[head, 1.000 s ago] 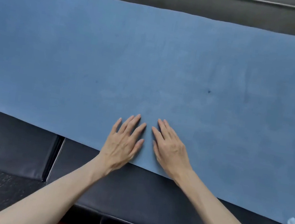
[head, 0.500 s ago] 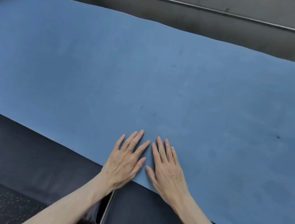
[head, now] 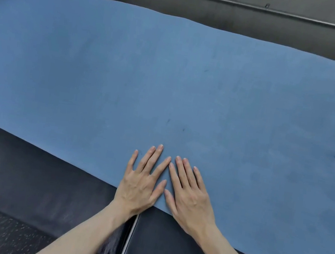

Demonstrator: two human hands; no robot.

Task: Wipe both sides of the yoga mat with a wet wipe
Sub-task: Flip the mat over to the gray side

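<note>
Black padded benches (head: 178, 242) carry our blue yoga mat (head: 168, 84), spread flat across them. We press left hand (head: 143, 181) and right hand (head: 191, 197), fingers spread, at its near edge, smoothing; next we probably need a wipe, none visible.

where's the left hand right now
In the head view the left hand lies flat, fingers spread, on the near edge of the blue yoga mat, low and centre, its index fingertip nearly touching the right hand.
</note>
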